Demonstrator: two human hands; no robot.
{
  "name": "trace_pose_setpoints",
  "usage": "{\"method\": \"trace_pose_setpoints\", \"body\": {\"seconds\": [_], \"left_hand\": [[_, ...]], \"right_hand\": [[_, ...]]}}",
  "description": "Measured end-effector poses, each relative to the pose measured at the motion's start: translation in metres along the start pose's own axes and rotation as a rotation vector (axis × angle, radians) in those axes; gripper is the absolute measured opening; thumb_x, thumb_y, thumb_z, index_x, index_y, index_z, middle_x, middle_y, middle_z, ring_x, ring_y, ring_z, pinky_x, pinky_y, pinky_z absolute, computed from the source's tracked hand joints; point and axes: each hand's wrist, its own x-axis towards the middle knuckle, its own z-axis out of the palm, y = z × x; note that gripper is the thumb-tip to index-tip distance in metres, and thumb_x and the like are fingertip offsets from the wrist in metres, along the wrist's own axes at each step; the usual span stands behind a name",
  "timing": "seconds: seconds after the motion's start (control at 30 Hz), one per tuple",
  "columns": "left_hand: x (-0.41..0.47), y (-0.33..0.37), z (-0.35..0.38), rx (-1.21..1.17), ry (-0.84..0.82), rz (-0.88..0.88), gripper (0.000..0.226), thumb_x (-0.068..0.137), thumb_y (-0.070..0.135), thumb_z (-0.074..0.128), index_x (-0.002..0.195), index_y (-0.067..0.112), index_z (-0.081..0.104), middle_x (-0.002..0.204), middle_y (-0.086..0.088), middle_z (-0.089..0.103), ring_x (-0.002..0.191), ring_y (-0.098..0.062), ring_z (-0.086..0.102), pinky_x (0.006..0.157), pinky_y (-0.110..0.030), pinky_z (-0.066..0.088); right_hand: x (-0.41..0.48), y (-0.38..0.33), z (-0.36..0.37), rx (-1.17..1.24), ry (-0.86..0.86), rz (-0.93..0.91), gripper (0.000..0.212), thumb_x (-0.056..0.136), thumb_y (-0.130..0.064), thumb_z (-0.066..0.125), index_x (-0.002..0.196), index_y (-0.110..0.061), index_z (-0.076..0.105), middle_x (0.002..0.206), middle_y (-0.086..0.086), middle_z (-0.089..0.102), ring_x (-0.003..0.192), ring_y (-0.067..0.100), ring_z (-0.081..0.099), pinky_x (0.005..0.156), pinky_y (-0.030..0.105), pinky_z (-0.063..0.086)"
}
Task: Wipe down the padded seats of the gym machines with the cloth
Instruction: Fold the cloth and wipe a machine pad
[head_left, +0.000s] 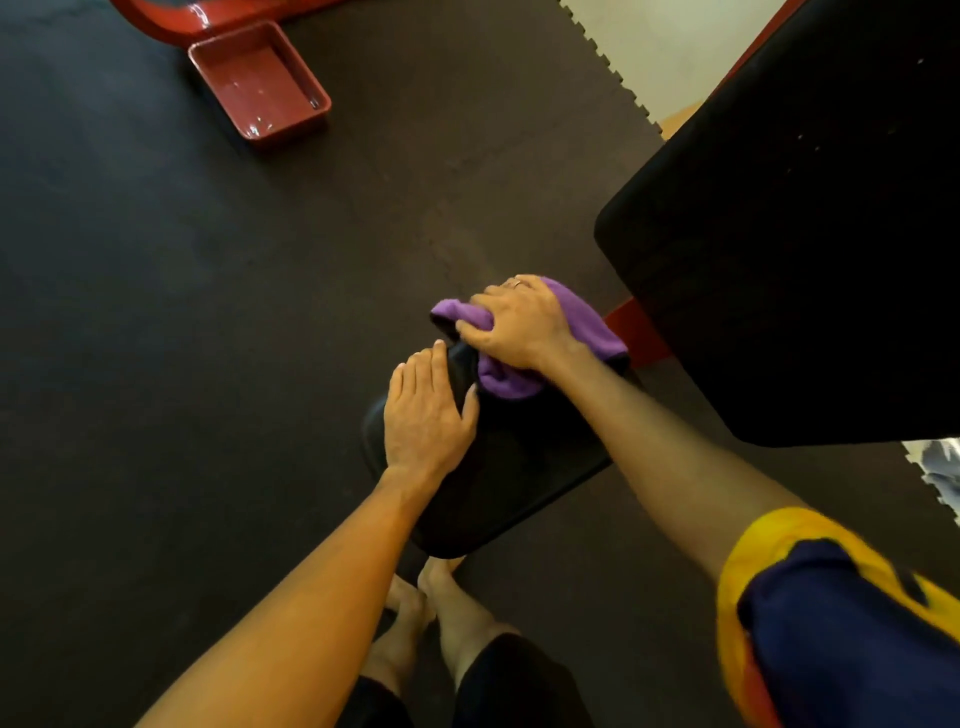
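The right hand (519, 322) bunches the purple cloth (589, 330) in curled fingers and presses it on the far end of the padded seat (509, 467); the left hand (428, 415) lies flat, fingers straight, on the seat's left edge, bracing it; beyond, a larger black pad (805, 234) rises on a red frame (636, 332), and a red tray (260, 83) sits well apart on the dark floor mat (208, 312). I judge the wiping under way on this seat alone, with the larger pad and any other machines left; no damp trace shows on the black vinyl, so what is covered cannot be told; the frame's base is hidden.
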Motion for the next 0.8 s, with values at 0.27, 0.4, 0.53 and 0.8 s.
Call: {"method": "trace_pose_setpoints", "body": {"seconds": [0.27,0.4,0.53,0.8], "left_hand": [[0.000,0.000,-0.002,0.036,-0.045,-0.019,0.068,0.103,0.054,0.037,0.152,0.007,0.034,0.147,-0.013,0.048,0.137,-0.027,0.045,0.119,-0.042,0.031],[0.001,-0.002,-0.001,-0.025,-0.004,-0.010,0.055,0.103,0.045,0.034,0.142,0.008,0.045,0.134,-0.011,0.056,0.125,-0.025,0.053,0.113,-0.038,0.037],[0.000,0.000,0.002,0.002,-0.016,-0.016,0.058,0.105,0.041,0.037,0.150,0.006,0.038,0.146,-0.014,0.050,0.136,-0.027,0.046,0.118,-0.041,0.031],[0.001,0.000,0.003,-0.017,0.044,-0.018,0.043,0.101,0.029,0.045,0.138,0.007,0.050,0.130,-0.012,0.058,0.122,-0.028,0.055,0.112,-0.041,0.038]], "right_hand": [[0.003,-0.003,0.004,-0.036,0.020,0.180,0.046,0.099,-0.061,0.039,0.114,-0.029,0.069,0.116,-0.002,0.068,0.116,0.024,0.059,0.111,0.043,0.035],[-0.052,-0.013,0.032,0.033,0.118,-0.001,0.056,0.101,-0.058,0.038,0.148,-0.028,0.048,0.155,0.000,0.047,0.148,0.024,0.036,0.127,0.050,0.012],[-0.077,0.024,0.034,-0.026,0.065,0.048,0.068,0.100,-0.064,0.034,0.159,-0.031,0.029,0.170,0.002,0.019,0.158,0.024,0.008,0.128,0.050,0.005],[-0.025,-0.033,0.020,0.044,0.038,0.144,0.050,0.103,-0.053,0.034,0.141,-0.028,0.054,0.149,0.001,0.052,0.146,0.027,0.036,0.126,0.054,0.008]]}}
